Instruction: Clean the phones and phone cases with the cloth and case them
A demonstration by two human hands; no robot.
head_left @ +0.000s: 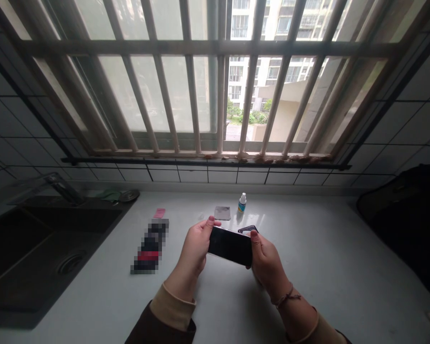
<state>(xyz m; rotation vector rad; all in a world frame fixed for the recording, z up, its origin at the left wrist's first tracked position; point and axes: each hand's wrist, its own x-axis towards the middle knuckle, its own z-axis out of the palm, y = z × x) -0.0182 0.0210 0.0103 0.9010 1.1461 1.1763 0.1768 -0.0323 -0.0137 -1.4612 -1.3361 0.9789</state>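
Observation:
A black phone (230, 246) with a dark screen is held level above the white counter (318, 258), gripped at both ends. My left hand (195, 248) clasps its left end, thumb on top. My right hand (267, 263) clasps its right end, fingers wrapped behind. Just beyond the phone lies a small dark flat piece (248, 229), partly hidden. Farther back stand a small white bottle (241, 203) with a blue label and a grey square cloth (222, 213).
A dark sink (39, 258) with a tap fills the left. A blurred dark-and-red packet (150, 246) and a pink slip (159, 213) lie left of the hands. A black bag (408, 215) sits at the right. Behind is a barred window (215, 95).

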